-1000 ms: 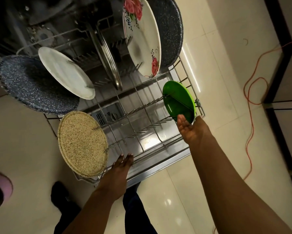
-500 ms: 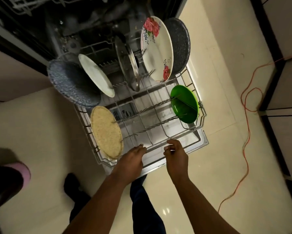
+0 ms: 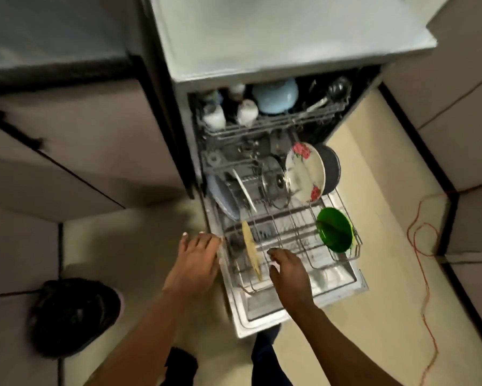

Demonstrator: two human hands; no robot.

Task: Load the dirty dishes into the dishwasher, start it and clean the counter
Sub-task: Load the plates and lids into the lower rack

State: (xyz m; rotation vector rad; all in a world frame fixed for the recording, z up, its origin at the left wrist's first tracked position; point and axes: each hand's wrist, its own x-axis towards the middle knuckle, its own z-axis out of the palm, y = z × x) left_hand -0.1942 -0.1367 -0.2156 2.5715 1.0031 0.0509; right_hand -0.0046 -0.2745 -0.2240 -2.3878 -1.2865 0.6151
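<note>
Steel wire makes up the lower rack [image 3: 295,240], which stands drawn out over the open dishwasher door [image 3: 304,307] and carries the dishes on edge: a green plate [image 3: 335,229] at the front right corner, a rose-patterned plate [image 3: 305,174] with a dark plate [image 3: 332,169] just behind it, a glass lid [image 3: 275,181], a thin white plate [image 3: 244,190], a bluish plate [image 3: 223,197] at the left side, and a tan speckled plate [image 3: 251,250] near the front left. Above, the upper rack [image 3: 270,121] holds a pale blue bowl [image 3: 275,95] and some white cups, blurred. Both hands hold nothing. The left hand [image 3: 198,261] is spread flat with straight fingers at the rack's left front edge; the right hand [image 3: 290,270] hovers with relaxed fingers over the front rim, just beside the tan plate, though whether either actually touches the wire I cannot tell through the blur. Loading looks finished, so the step in hand is probably sliding the lower rack in. That calls for 2 hands pushing evenly on the front rim so the standing plates do not tip, then lifting the door shut.
</note>
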